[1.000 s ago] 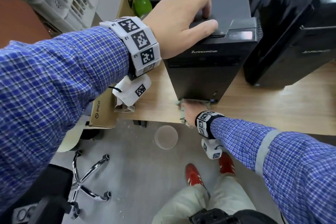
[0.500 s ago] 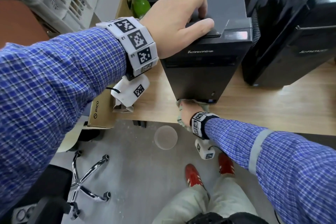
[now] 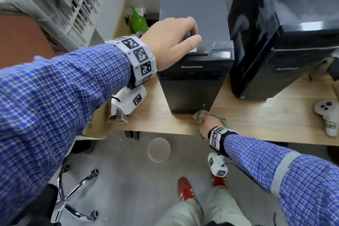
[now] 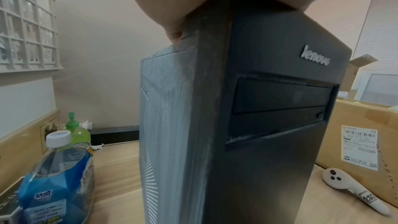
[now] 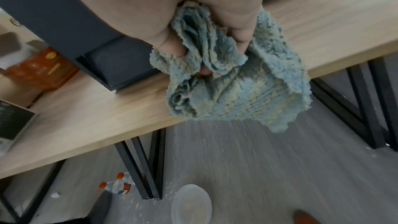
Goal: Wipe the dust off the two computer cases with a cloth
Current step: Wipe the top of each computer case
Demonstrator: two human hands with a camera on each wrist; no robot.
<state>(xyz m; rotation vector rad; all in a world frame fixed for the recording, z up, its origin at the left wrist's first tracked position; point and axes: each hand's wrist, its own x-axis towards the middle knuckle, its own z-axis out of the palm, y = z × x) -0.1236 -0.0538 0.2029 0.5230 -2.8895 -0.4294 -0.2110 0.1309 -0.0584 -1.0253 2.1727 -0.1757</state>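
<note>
Two black computer cases stand upright on the wooden table (image 3: 256, 121). My left hand (image 3: 174, 42) grips the top front corner of the left case (image 3: 194, 86), fingers curled over its grey top and thumb along the front edge. In the left wrist view the left case (image 4: 258, 125) fills the frame, its side streaked with dust. My right hand (image 3: 206, 121) holds a crumpled blue-green cloth (image 3: 199, 115) against the bottom right of that case's front. The right wrist view shows the cloth (image 5: 232, 91) bunched in my fingers over the table edge. The second case (image 3: 278, 42) stands to the right, untouched.
A white controller (image 3: 326, 115) lies on the table at right, beside a cardboard box (image 4: 361, 142). Left of the case stand a blue-labelled bottle (image 4: 56, 176) and a green bottle (image 3: 137, 22). On the floor are a clear round lid (image 3: 158, 149) and a chair base (image 3: 73, 194).
My right hand has slid the cloth rightward along the bottom of the left case's front, from its left side to its right corner. The left hand keeps its grip on top.
</note>
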